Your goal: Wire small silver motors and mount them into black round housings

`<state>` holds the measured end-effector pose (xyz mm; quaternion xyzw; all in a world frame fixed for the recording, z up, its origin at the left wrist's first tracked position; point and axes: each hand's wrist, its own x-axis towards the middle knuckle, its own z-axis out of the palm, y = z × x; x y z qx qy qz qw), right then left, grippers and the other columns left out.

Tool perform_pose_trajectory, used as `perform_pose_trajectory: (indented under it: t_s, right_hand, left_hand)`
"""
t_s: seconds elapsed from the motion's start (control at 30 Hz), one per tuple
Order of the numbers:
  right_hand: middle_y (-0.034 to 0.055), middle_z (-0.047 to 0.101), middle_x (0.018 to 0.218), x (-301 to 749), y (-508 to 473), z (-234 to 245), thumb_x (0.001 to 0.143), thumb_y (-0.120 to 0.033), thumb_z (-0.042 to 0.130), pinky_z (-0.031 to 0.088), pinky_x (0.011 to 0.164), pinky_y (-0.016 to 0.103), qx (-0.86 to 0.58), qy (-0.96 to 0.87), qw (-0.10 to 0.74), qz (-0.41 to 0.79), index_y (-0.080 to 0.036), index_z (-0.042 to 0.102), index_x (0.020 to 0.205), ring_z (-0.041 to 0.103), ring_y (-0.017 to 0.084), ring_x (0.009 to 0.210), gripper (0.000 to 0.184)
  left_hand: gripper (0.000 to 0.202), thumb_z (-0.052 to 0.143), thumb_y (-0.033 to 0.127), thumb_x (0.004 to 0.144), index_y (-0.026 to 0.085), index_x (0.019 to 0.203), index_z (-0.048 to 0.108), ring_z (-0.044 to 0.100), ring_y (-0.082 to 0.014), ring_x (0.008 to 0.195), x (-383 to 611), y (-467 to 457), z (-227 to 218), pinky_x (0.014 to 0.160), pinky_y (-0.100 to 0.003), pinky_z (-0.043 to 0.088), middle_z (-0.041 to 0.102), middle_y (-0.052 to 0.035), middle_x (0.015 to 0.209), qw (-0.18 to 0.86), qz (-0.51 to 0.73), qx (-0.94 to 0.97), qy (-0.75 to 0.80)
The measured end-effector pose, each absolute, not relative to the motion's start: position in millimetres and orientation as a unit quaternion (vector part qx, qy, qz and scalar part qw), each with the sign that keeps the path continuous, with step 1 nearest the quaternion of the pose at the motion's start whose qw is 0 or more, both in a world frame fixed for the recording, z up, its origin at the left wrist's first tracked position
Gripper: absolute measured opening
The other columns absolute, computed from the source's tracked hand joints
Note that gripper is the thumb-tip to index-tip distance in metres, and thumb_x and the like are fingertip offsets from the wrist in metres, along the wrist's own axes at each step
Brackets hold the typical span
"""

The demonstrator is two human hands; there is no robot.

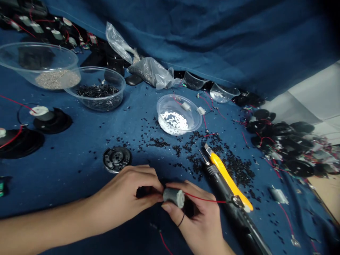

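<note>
A small grey electric motor (171, 197) with a white end cap, a red wire and a black wire sits between the thumb and fingers of my right hand (203, 216). The fingertips of my left hand (132, 186) are pinched together at the motor's other end; whatever they grip there is hidden. Just beyond my left hand lies a round black plastic part (117, 159) with moulded rings. To the right of my right hand, a black electric screwdriver (225, 191) rests alongside a yellow utility knife (230, 179).
Clear bowls hold white pieces (174, 120), black pieces (97, 91) and small beige-grey pieces (51, 78). Tiny black bits (239, 166) are scattered over the blue cloth (143, 156). Black housings with wires (289, 141) are heaped at the right. A plastic bag (152, 72) lies at the back.
</note>
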<state>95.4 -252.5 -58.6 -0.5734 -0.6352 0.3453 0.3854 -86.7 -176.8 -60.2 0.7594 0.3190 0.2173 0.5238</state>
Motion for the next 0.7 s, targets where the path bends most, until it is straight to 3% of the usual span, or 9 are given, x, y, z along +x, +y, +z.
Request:
perform_pose_trajectory:
  t_s: [0.33,0.7]
  right_hand:
    - [-0.0002,0.056,0.065,95,-256,-61,0.086,-0.033,0.067,0.038,0.049,0.027,-0.569,-0.702,0.318,0.287,-0.017,0.067,0.093,0.051,0.014,0.052,0.018]
    - [-0.0025,0.058,0.067,96,-258,-61,0.083,-0.024,0.069,0.04,0.049,0.024,-0.566,-0.7,0.331,0.283,-0.017,0.066,0.094,0.052,0.012,0.053,0.013]
  left_hand:
    - [0.018,0.064,0.004,0.083,0.017,0.071,0.063,0.052,-0.014,0.076,-87,-180,-69,0.068,-0.025,0.037,0.061,0.0024,0.074,0.452,0.184,0.826,0.284]
    - [0.017,0.065,0.005,0.085,0.018,0.074,0.062,0.048,-0.0131,0.077,-86,-183,-72,0.069,-0.025,0.035,0.057,0.0033,0.076,0.435,0.172,0.836,0.286]
